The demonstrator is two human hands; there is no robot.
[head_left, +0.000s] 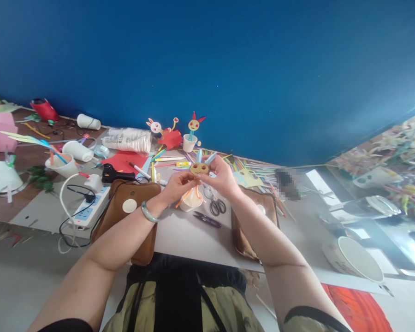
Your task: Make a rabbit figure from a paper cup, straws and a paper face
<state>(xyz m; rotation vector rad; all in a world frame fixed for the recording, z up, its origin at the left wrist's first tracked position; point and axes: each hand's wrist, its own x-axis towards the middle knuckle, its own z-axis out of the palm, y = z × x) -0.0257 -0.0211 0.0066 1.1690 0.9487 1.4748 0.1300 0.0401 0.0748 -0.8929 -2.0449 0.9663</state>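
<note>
A round tan paper bunny face (199,169) with two light-blue ears is held up between my hands, over a white paper cup (191,200) with orange strips at its rim. My left hand (178,186) pinches the face's lower left edge. My right hand (222,176) grips it at the right, near the right blue ear (210,159). On the table just below lie black-handled scissors (217,205) and purple thread snips (207,219). Behind stands a finished-looking cup (189,144) with a red-eared bunny face (194,124).
Brown cushions (126,230) lie under both forearms. To the left are a power strip (91,207), a black glue gun (115,174) and stacked paper cups (127,140). Paper strips (259,169) litter the back. A white enamel pot (354,260) stands right; a blue wall (207,69) rises behind.
</note>
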